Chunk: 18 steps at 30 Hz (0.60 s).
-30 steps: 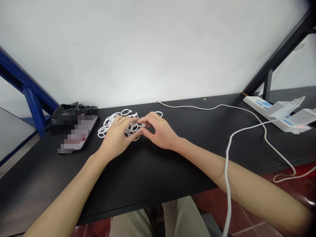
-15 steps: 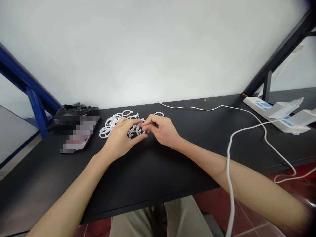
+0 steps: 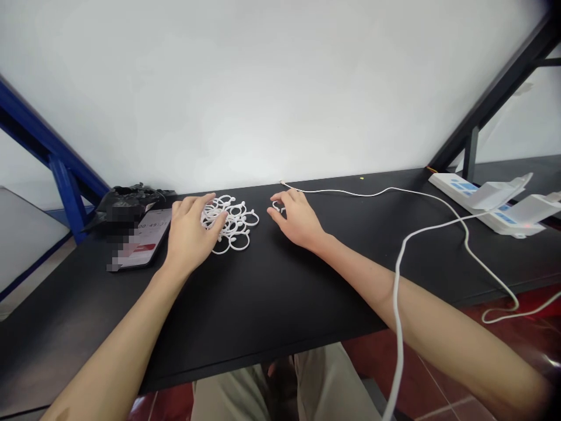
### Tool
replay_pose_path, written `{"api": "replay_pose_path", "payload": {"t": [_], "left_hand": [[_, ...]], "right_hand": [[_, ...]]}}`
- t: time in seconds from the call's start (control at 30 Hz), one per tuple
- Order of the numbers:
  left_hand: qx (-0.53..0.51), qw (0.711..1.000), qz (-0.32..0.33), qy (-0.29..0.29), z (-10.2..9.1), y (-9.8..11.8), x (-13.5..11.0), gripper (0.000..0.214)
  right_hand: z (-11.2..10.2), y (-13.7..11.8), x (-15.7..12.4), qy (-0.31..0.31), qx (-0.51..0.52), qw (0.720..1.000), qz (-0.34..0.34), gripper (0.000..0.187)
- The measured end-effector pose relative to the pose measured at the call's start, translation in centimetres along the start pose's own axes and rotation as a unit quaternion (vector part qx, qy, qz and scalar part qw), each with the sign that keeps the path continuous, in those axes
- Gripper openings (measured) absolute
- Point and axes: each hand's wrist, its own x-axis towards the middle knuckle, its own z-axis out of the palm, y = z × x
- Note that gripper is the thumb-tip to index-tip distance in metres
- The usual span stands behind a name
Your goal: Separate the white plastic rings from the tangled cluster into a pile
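A heap of white plastic rings (image 3: 239,241) with small round knobs, much like shower-curtain rings, lies on the black table. At the heap's left side is my left hand (image 3: 189,229), its thumb and fingers spread over the nearest rings and no ring clearly gripped. My right hand (image 3: 300,219) is a short way right of the heap, thumb and fingers apart. Between them shows part of a separate white ring (image 3: 275,205); the hand covers the remainder, and whether the fingers touch it cannot be made out.
A phone (image 3: 146,237), partly blurred out, lies left of the heap, with a crumpled black plastic bag (image 3: 127,199) behind it. To the right, a white power strip (image 3: 482,204) holds plugged-in adapters. A white cable (image 3: 401,280) runs across my right forearm.
My hands have separated: the left moved left and its fingers opened wider, the right moved right, over the separate ring. More of the heap shows, with rings at its right and front side.
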Motion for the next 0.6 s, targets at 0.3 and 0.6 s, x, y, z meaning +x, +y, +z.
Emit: {"api": "replay_pose_path", "payload": {"t": [0.3,0.6], "left_hand": [[0.042,0.996,-0.05,-0.055,1.5,-2.3,0.2,0.057],[0.038,0.999,-0.008,-0.038,1.1,-0.9,-0.2,0.047]], "right_hand": [[0.2,0.8,-0.1,-0.089,-0.133,0.985,0.064,0.029],[0.0,-0.1,-0.2,-0.056,-0.097,0.993,0.048,0.022]]}}
